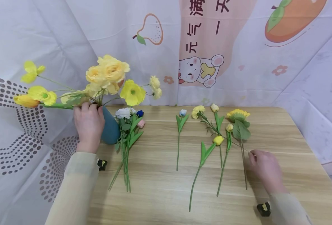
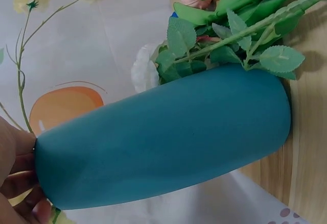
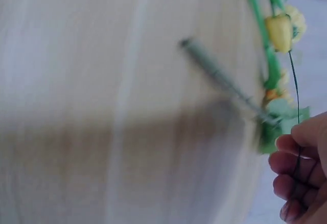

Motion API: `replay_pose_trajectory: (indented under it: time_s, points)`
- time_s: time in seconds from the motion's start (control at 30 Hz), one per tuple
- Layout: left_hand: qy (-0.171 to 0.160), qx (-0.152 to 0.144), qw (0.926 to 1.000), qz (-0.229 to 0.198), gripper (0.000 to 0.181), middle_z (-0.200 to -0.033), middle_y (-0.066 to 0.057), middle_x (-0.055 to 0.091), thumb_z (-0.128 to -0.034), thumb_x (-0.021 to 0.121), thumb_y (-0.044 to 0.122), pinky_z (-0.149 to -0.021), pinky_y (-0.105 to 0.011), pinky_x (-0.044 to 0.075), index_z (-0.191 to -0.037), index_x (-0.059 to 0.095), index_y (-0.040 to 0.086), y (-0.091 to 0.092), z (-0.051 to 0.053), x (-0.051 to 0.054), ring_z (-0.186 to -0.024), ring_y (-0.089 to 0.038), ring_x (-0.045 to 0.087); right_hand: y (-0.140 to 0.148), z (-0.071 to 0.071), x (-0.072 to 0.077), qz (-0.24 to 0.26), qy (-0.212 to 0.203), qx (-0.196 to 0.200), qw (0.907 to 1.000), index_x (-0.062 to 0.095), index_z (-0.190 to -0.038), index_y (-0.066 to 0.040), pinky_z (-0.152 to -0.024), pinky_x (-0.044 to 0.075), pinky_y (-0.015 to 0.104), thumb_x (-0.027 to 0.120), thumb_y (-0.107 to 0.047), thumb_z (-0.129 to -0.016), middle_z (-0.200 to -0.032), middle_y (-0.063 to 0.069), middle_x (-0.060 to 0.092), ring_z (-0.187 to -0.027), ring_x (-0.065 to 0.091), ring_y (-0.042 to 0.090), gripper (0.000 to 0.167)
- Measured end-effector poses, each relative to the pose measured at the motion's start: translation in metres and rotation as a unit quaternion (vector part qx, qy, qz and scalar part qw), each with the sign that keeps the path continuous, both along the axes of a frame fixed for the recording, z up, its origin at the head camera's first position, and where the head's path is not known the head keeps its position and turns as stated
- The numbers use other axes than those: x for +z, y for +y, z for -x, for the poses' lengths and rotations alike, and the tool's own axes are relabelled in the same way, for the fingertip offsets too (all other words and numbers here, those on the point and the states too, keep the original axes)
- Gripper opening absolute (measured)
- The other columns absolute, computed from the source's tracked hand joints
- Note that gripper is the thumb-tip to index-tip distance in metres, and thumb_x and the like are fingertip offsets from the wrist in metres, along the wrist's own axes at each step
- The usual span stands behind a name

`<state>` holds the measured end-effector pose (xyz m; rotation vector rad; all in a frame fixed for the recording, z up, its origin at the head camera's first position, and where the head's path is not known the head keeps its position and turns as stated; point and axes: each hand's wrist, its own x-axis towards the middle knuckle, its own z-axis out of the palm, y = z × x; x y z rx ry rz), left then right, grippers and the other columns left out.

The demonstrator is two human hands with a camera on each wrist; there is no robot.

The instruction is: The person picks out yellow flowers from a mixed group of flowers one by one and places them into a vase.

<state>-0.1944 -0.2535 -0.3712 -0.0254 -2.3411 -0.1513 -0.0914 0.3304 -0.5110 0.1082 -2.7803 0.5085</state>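
Note:
My left hand (image 1: 89, 123) grips the mouth of a teal vase (image 1: 110, 126) on the left. In the left wrist view its fingers (image 2: 23, 188) curl at the rim of the vase (image 2: 163, 137). Yellow poppies (image 1: 132, 92), pale yellow roses (image 1: 112, 70) and an orange-yellow tulip (image 1: 26, 101) fan out above that hand. At the right, my right hand (image 1: 265, 168) pinches the thin stem of a yellow carnation-like flower (image 1: 198, 111), whose head points to the upper left. The right wrist view shows this thin dark stem (image 3: 295, 81) running into the fingers.
Beside the vase lies a bunch of white, blue and pink flowers (image 1: 126, 137). A light blue tulip (image 1: 182, 113), yellow tulip (image 1: 218, 140), smaller tulips and a sunflower (image 1: 238, 115) lie across the wooden table (image 1: 160, 193). A printed curtain (image 1: 160, 62) hangs behind.

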Motion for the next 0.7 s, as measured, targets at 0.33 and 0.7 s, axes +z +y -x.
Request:
replay_pose_trajectory:
  time_s: [0.33, 0.7]
  points:
    - [0.074, -0.059, 0.9934, -0.065, 0.018, -0.106, -0.029, 0.054, -0.0947, 0.058, 0.006, -0.080, -0.056, 0.037, -0.106, 0.058, -0.007, 0.032, -0.019, -0.020, -0.091, -0.047, 0.045, -0.063, -0.011, 0.047, 0.051, -0.100, 0.006, 0.9937, 0.068, -0.107, 0.007, -0.055, 0.054, 0.044, 0.058, -0.016, -0.103, -0.082, 0.021, 0.071, -0.064, 0.065, 0.027, 0.025]
    - [-0.106, -0.190, 0.9760, 0.003, 0.013, -0.098, -0.016, 0.070, -0.0924, 0.066, 0.007, -0.080, -0.048, 0.052, -0.101, 0.072, 0.000, 0.103, -0.032, -0.064, -0.088, -0.037, 0.061, -0.137, -0.024, 0.032, 0.154, -0.228, 0.036, 0.9608, 0.069, -0.097, -0.006, -0.049, 0.041, 0.027, 0.062, -0.017, -0.098, -0.066, -0.002, 0.059, -0.055, 0.049, 0.013, 0.012]
